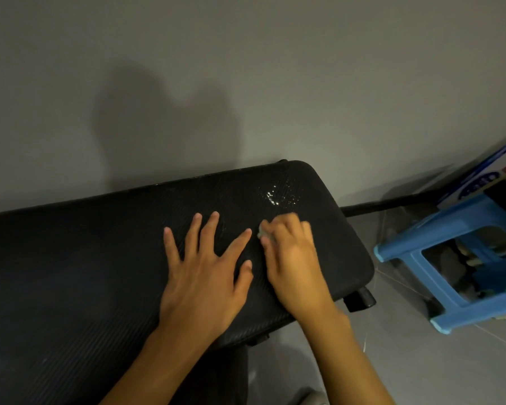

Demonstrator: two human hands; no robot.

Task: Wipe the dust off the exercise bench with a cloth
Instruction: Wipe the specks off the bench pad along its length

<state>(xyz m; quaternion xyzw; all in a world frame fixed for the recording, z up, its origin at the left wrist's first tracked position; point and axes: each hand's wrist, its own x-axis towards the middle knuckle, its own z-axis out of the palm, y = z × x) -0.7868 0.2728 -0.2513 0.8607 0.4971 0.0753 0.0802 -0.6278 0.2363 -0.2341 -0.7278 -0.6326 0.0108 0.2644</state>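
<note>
L hand flat, fingers spread; R hand curled on cloth, blurred

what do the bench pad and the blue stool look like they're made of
Bench pad: probably vinyl or faux leather, matte black with fine ribbed lines; droplets bead on top rather than soak in, suggesting a coated surface. Blue stool: likely moulded plastic, smooth with a slight sheen, one even colour, rounded edges.

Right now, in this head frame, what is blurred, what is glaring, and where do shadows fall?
Head view: dim overall; the right hand is motion-blurred, so the cloth it holds is only a pale smear; the left hand is sharp; shiny specks glint on the bench; a soft shadow falls on the wall.
</note>
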